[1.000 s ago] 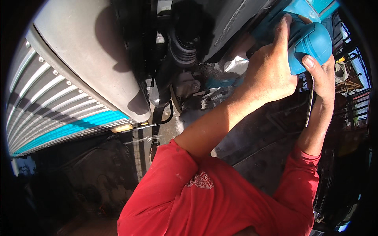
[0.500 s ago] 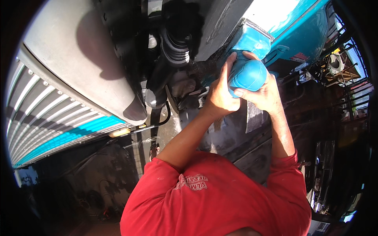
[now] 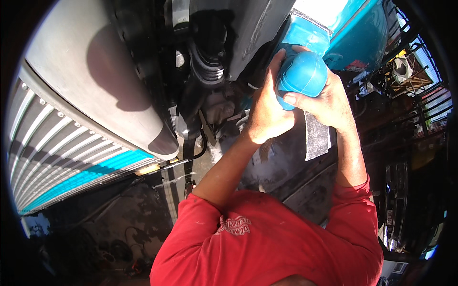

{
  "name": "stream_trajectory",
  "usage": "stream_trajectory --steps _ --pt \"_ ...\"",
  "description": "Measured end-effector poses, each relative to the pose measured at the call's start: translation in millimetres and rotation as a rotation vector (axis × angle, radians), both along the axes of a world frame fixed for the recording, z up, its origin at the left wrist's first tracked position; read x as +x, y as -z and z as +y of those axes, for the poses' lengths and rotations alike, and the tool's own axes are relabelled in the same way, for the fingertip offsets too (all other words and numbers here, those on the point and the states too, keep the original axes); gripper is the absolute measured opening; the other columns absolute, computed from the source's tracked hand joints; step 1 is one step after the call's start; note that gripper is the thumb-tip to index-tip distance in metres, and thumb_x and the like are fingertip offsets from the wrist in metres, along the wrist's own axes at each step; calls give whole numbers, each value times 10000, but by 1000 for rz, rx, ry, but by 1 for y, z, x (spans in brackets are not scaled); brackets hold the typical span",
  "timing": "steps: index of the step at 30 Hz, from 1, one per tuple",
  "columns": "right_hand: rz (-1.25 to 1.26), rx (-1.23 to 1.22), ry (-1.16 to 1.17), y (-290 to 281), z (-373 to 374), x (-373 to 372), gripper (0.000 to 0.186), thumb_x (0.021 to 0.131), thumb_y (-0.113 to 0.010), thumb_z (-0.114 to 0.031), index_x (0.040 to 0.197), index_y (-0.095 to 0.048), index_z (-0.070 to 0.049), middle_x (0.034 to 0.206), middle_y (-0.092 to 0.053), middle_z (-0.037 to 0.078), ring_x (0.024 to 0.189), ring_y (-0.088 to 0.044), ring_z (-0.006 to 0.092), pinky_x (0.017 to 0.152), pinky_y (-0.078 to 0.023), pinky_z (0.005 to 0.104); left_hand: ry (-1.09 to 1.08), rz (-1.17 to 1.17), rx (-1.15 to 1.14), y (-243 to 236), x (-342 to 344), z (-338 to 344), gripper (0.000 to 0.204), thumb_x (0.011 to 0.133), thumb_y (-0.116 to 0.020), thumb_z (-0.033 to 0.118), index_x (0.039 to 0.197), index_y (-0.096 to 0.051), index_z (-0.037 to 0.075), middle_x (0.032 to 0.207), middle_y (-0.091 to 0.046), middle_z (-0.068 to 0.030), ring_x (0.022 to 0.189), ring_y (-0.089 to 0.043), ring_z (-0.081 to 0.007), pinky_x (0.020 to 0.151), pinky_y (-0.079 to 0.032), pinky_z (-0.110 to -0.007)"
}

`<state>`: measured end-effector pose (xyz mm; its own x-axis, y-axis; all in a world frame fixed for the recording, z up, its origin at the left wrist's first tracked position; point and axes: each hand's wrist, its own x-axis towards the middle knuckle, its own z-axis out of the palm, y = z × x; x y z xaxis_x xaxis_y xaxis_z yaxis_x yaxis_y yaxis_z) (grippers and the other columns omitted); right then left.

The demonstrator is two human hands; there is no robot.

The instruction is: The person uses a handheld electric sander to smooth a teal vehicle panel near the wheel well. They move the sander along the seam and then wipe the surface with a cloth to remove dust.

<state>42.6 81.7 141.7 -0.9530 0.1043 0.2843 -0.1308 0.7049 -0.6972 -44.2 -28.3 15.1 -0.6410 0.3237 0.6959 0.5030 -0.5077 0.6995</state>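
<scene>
Both hands are wrapped round a blue, smooth, rounded sanding block (image 3: 305, 71) with a bulging knob, high and right of the middle. My left hand (image 3: 269, 107) grips its left side, fingers reaching forward along it. From the other side my right hand (image 3: 331, 102) closes on it, the thumb across the near edge of the knob. Below the block sticks out a grey, grainy strip (image 3: 317, 138) that looks like sandpaper. Just beyond the block is a turquoise painted vehicle panel (image 3: 305, 33) with a rough grey edge. Where the block meets it is hidden.
At left stands a big pale grey curved panel (image 3: 76, 71) above a ribbed silver and turquoise side panel (image 3: 71, 167). Dark pipes and a ribbed black hose (image 3: 207, 66) lie between the bodywork parts. A rack with parts (image 3: 405, 71) is far right.
The view has shifted slightly. Both hands and the blue block have moved a little closer to me and right, and more of the grey strip shows below.
</scene>
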Motion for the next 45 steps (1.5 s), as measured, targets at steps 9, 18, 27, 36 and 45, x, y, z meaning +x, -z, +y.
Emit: stream_trajectory --steps 9,18,27,36,45 --pt "162 44 -39 -71 1 -2 506 836 -970 -316 1211 -768 -43 1042 -797 65 959 -745 153 919 -612 360 45 62 1 -86 -6 -1 1084 777 -727 -61 1703 -172 37 1580 -504 -313 1478 -526 -455 1203 -467 -504" --pt "144 200 -13 -124 9 -5 582 853 -942 -459 1239 -773 -57 1082 -798 93 989 -764 196 942 -626 393 81 69 25 -136 -9 -2 1083 782 -763 -8 1692 -177 34 1516 -563 -320 1422 -584 -459 1180 -494 -505" --pt "211 29 -87 -74 14 -5 515 847 -970 -320 1230 -749 -55 1069 -790 60 981 -747 162 956 -614 368 -7 92 -77 -97 -6 -4 1112 776 -753 -6 1700 -134 5 1419 -632 -358 1315 -656 -498 1118 -543 -520" --pt "115 -49 -100 -11 15 -2 899 793 -991 -277 1557 -560 -79 1173 -781 64 1086 -738 159 1023 -591 372 -44 58 -141 -29 2 -7 1164 759 -725 -35 1734 -111 126 1379 -663 -350 1221 -702 -509 1028 -599 -514" --pt "26 87 -67 35 14 -2 963 759 -990 -346 1574 -531 -117 1210 -800 133 1122 -796 263 1015 -614 408 -1 -13 -41 32 3 0 1111 735 -687 -59 1719 -185 58 1595 -510 -292 1488 -528 -443 1203 -456 -474"
